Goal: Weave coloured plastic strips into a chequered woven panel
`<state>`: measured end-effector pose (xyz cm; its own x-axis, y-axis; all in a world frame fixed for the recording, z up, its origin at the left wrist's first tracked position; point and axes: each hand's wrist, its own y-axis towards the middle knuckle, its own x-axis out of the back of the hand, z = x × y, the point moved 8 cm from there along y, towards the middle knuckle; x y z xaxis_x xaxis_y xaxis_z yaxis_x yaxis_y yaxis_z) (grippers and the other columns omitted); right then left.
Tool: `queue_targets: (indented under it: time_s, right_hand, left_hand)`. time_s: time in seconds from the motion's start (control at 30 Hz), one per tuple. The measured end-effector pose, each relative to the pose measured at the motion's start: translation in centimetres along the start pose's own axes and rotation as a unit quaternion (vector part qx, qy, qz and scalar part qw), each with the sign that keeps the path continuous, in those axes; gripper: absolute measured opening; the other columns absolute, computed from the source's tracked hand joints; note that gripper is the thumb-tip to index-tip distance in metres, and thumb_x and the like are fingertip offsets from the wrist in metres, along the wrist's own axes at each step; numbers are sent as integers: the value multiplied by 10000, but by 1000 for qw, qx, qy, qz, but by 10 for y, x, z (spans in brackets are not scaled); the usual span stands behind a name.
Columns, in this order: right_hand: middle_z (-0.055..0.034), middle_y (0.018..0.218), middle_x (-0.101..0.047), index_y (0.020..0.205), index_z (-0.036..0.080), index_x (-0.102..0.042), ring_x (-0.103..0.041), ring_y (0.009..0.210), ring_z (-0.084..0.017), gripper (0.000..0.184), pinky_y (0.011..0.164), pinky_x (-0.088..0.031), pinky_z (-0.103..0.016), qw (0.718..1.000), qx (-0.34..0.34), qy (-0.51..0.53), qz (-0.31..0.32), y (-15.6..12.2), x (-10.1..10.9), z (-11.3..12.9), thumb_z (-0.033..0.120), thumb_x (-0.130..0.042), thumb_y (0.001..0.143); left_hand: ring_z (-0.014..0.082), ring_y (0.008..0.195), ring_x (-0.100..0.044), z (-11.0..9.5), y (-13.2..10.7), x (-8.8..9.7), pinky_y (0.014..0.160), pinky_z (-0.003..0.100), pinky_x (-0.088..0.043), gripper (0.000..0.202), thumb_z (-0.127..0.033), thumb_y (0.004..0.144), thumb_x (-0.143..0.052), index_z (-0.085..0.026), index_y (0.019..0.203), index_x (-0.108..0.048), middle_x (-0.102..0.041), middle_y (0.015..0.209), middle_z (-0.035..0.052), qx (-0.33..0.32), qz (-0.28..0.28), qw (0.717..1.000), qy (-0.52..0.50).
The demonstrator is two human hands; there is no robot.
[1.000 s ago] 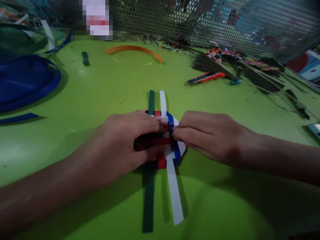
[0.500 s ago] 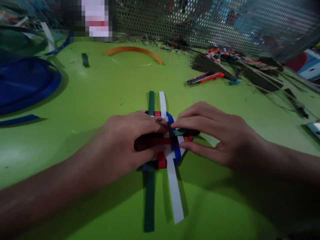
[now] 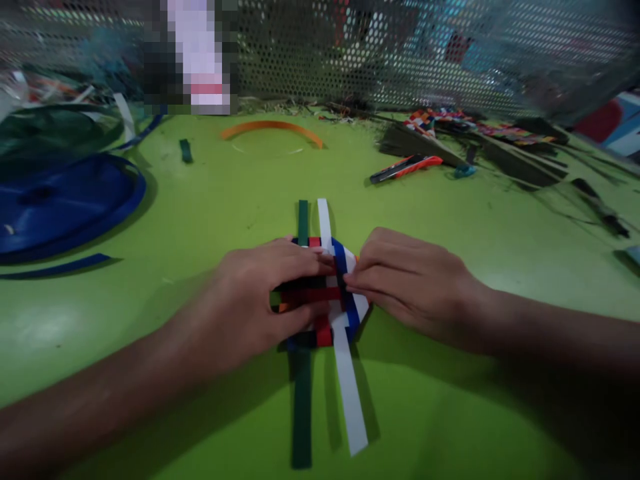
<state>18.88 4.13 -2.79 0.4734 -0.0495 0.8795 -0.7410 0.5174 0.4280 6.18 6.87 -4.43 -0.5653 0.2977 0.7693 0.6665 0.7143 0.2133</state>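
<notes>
A small woven patch (image 3: 330,293) of red, blue, white and dark green strips lies on the green table (image 3: 200,220). A long dark green strip (image 3: 302,400) and a long white strip (image 3: 349,393) run out of it toward me and stick out beyond it. My left hand (image 3: 260,297) lies over the patch's left half, fingers curled and pressing it down. My right hand (image 3: 405,280) comes in from the right, its fingertips pressed together against the patch's right edge at the blue strip (image 3: 345,280). Both hands hide much of the weave.
A blue roll of strapping (image 3: 65,207) lies at the left with a loose blue strip (image 3: 55,268). An orange curved strip (image 3: 273,128) and a short green piece (image 3: 186,151) lie further back. An orange utility knife (image 3: 405,167) and strip scraps (image 3: 475,133) lie at the back right before a perforated metal screen (image 3: 400,53).
My right hand, spread over the patch's right side half a second ago, has closed its fingers again at the blue strip. The view has tilted so everything sits lower in the picture.
</notes>
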Motion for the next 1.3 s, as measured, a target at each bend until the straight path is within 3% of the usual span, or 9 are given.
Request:
queue_targets:
  time_s: [0.17, 0.27, 0.43, 0.8, 0.93, 1.0, 1.07, 1.17, 1.3]
  right_hand:
    - [-107, 995, -690, 1042, 158, -678, -631, 919, -209, 134, 796, -543, -346, 997, -47, 65, 19, -3, 2, -9, 200, -571, 974]
    - [-97, 992, -703, 1003, 164, -687, -650, 916, -190, 119, 780, -551, -318, 994, -56, 96, 8, -7, 4, -13, 149, -576, 964]
    - [-111, 978, -719, 991, 147, -701, -654, 882, -186, 152, 754, -552, -323, 996, 9, 89, -18, -9, 6, -11, 125, -551, 975]
    - [-98, 892, -701, 918, 134, -715, -617, 795, -175, 182, 664, -519, -297, 995, -32, 73, -59, -4, -3, -7, 119, -541, 970]
    - [-129, 998, -699, 1024, 111, -700, -612, 915, -206, 168, 810, -527, -364, 998, 7, 59, -13, -1, 2, -3, 181, -554, 983]
    - [-140, 1061, -690, 1101, 119, -683, -615, 988, -221, 194, 866, -525, -388, 998, -19, 50, 23, -3, 9, -9, 231, -595, 969]
    - [-118, 1019, -693, 1088, 140, -686, -635, 949, -201, 166, 815, -535, -345, 996, -57, 62, 36, -6, 17, -17, 204, -606, 958]
    - [-85, 952, -707, 1007, 160, -700, -657, 884, -163, 134, 763, -532, -288, 993, -71, 97, 22, -10, 23, -20, 115, -587, 951]
    - [-95, 959, -726, 987, 155, -711, -666, 877, -160, 134, 755, -540, -287, 995, -36, 97, -9, -9, 15, -14, 99, -596, 946]
  left_hand:
    - [269, 1159, -669, 0, -2, 0, 1031, 449, -520, 309, -246, 834, -677, -279, 1140, -708, -721, 1253, 28, 4, 10, 1000, -4]
    - [262, 1165, -668, 1, -3, 1, 1024, 434, -528, 328, -255, 840, -680, -279, 1166, -698, -710, 1276, 31, 15, 15, 1000, -8]
    - [263, 1170, -668, 0, -2, 2, 1042, 455, -523, 345, -244, 844, -672, -300, 1184, -695, -712, 1273, 26, 12, 14, 1000, -19]
    - [249, 1118, -683, -1, -1, 2, 1002, 417, -536, 270, -279, 856, -663, -263, 1123, -706, -734, 1226, 29, 11, 10, 1000, -11]
    - [252, 1086, -690, -1, -1, 2, 970, 420, -546, 243, -295, 862, -669, -263, 1099, -708, -745, 1192, 34, 4, 7, 1000, -11]
    - [255, 1111, -681, 0, -2, 1, 964, 418, -547, 244, -292, 870, -663, -261, 1107, -710, -736, 1213, 38, -1, 10, 1000, -15]
    - [263, 1156, -662, 1, -3, 1, 981, 429, -539, 279, -275, 868, -657, -268, 1143, -703, -720, 1249, 39, -3, 7, 1000, -17]
    - [271, 1193, -645, 4, -5, 0, 1003, 447, -529, 354, -253, 848, -664, -283, 1201, -686, -711, 1268, 38, 2, 2, 1000, -16]
    - [259, 1192, -646, 4, -4, 1, 1020, 439, -519, 338, -245, 858, -656, -261, 1194, -692, -710, 1273, 45, 3, 0, 1000, -20]
